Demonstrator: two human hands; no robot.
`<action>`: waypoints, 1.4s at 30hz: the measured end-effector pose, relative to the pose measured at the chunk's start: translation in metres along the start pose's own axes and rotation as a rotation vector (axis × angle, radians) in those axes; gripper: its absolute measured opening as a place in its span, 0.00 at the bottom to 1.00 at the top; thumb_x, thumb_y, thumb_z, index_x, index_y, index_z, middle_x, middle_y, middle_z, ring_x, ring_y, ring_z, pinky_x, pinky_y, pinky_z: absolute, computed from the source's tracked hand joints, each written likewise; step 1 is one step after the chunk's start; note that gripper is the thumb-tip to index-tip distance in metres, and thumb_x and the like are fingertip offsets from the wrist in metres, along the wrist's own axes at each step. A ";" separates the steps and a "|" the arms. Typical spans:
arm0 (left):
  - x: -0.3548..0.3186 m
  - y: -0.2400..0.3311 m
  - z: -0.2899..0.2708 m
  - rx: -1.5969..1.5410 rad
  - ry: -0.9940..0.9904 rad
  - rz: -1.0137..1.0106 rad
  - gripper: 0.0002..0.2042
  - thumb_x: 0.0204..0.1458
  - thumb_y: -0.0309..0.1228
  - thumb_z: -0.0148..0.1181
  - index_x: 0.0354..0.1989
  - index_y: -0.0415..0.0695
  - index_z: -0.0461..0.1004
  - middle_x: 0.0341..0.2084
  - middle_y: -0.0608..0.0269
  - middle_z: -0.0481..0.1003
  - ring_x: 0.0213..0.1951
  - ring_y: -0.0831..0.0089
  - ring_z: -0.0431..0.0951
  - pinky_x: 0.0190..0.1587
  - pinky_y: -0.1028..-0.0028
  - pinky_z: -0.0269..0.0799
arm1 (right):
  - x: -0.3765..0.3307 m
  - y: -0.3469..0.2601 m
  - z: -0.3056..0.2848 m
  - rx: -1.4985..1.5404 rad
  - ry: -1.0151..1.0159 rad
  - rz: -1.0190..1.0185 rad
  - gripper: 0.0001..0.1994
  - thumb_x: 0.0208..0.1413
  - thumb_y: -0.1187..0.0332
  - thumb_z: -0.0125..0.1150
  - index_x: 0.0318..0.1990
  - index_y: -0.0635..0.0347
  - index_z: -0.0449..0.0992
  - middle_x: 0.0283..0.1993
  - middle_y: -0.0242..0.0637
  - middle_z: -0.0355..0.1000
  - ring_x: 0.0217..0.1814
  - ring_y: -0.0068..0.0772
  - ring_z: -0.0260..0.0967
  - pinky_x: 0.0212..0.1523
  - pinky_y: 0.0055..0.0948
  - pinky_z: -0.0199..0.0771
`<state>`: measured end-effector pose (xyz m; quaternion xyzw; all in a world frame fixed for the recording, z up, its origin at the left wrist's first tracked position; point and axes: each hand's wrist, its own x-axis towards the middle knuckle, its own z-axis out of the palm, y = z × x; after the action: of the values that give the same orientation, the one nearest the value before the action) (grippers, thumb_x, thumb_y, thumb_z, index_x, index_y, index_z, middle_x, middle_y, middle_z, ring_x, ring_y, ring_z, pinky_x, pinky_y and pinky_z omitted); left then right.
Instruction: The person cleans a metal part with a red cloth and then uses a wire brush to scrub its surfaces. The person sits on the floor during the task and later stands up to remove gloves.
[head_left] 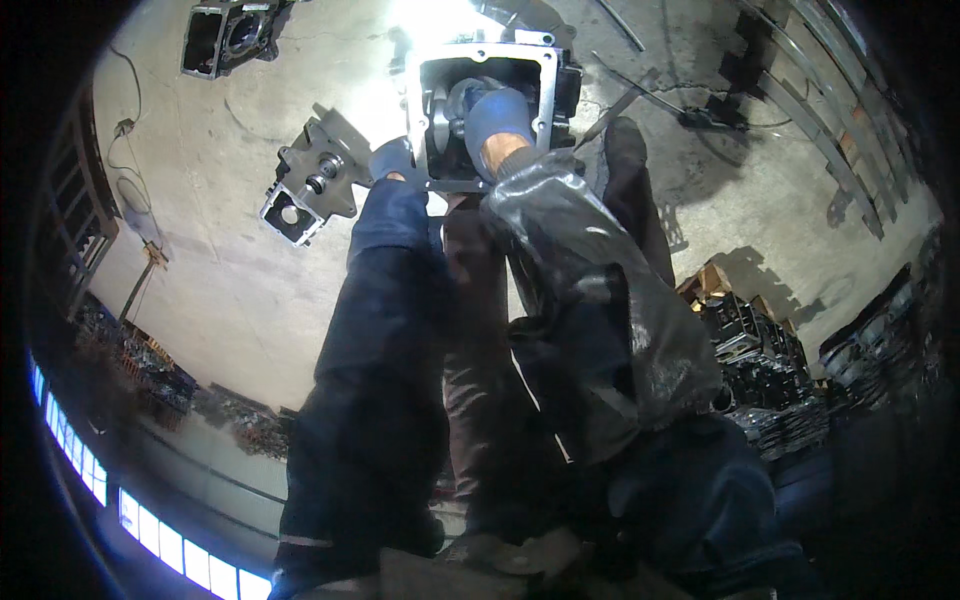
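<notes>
A dark metal gearbox housing (548, 90) with a pale, bolt-holed rim stands at the top centre, its open side facing me. Inside it are rounded metal parts like gears (440, 125). My right hand (498, 115), in a blue-grey glove, reaches into the opening with its fingers curled at these parts. What it grips is too dark to make out. My left hand (392, 160), also gloved, is at the housing's lower left side, and its fingers are hidden. Left of it, on the floor, lies a separate metal casing (322, 165) with a round bore and a square opening.
Another open metal casing (205, 45) sits at the far left. A thin cable (125, 125) trails along the left floor. Dark bars (625, 105) lie right of the housing, beside my shoe (625, 140). Stacked metal parts (750, 335) stand at the right. Bright light glares above the housing.
</notes>
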<state>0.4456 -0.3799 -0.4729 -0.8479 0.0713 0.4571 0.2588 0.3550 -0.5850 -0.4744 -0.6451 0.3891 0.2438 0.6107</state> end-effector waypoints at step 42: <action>0.019 -0.010 -0.013 0.185 0.123 0.018 0.14 0.62 0.45 0.58 0.47 0.57 0.86 0.46 0.60 0.85 0.47 0.59 0.86 0.47 0.63 0.80 | 0.041 -0.009 0.027 -0.543 -0.001 -0.183 0.17 0.57 0.60 0.71 0.44 0.66 0.84 0.41 0.55 0.82 0.46 0.55 0.82 0.46 0.47 0.82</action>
<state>0.4694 -0.3755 -0.4786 -0.8462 0.1366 0.3979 0.3270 0.3903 -0.5678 -0.5046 -0.8174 0.2491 0.2833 0.4353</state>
